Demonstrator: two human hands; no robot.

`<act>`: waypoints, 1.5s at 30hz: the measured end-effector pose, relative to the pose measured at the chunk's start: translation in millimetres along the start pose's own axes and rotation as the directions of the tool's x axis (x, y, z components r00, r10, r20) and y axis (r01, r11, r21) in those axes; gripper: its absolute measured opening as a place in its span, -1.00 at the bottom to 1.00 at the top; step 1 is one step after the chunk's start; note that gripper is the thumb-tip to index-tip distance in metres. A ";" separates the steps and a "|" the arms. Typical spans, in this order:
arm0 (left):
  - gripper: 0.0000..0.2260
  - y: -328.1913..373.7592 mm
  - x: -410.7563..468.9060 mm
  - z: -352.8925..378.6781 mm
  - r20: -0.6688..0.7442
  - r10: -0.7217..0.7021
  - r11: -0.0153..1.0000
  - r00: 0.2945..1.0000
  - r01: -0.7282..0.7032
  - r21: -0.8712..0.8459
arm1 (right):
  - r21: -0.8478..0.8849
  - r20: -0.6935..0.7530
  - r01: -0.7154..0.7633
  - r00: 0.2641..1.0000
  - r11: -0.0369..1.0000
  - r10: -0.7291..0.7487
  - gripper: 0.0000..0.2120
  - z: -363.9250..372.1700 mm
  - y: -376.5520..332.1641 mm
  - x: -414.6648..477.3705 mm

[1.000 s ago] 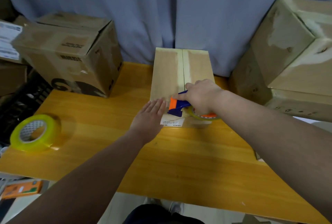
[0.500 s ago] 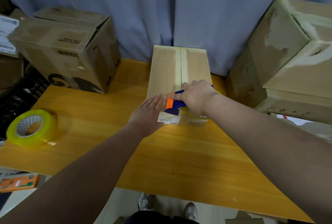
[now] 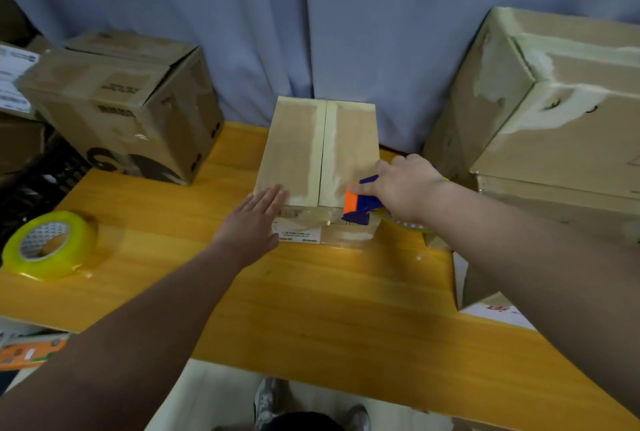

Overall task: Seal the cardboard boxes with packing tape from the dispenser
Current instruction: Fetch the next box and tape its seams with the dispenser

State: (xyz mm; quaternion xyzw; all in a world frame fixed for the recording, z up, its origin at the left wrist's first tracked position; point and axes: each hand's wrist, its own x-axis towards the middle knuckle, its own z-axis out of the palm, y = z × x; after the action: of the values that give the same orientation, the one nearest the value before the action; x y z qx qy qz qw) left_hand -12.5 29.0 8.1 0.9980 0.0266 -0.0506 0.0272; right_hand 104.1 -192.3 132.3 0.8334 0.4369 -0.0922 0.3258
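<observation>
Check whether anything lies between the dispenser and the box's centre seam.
Nothing visible does. The dispenser, gripped by the right hand, sits right of the seam on the box; the left hand rests flat left of it.

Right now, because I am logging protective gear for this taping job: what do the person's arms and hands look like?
The left forearm and right forearm are bare to the frame edge, no sleeve in view. The left hand and right hand wear no gloves; no watch or band shows at either wrist. Rings cannot be told.
</observation>
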 end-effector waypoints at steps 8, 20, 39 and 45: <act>-0.28 9.0 1.5 -1.6 0.040 -0.063 0.998 0.997 0.062 0.030 | 0.008 0.032 -0.007 0.999 1.000 0.007 -0.34 5.4 -6.3 8.7; -0.33 74.2 16.7 5.2 0.015 0.030 0.996 0.999 -0.031 0.085 | 0.083 0.066 -0.036 0.997 0.996 0.031 -0.36 6.9 -10.1 5.7; -0.35 57.1 23.0 -4.0 0.066 0.040 0.999 0.997 -0.038 -0.028 | 0.114 0.031 -0.096 0.995 0.989 0.093 -0.38 -9.5 -46.4 15.0; -0.35 54.7 22.7 -1.3 0.052 0.031 0.998 0.998 -0.033 0.047 | 0.154 -0.078 -0.017 0.997 0.988 0.029 -0.38 -5.4 -28.2 -0.5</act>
State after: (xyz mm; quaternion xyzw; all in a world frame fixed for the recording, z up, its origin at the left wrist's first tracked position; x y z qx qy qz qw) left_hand 13.3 -24.3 9.9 0.9970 0.0086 -0.0764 0.0048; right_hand 80.9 -177.8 123.6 0.8639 0.4317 -0.0882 0.2441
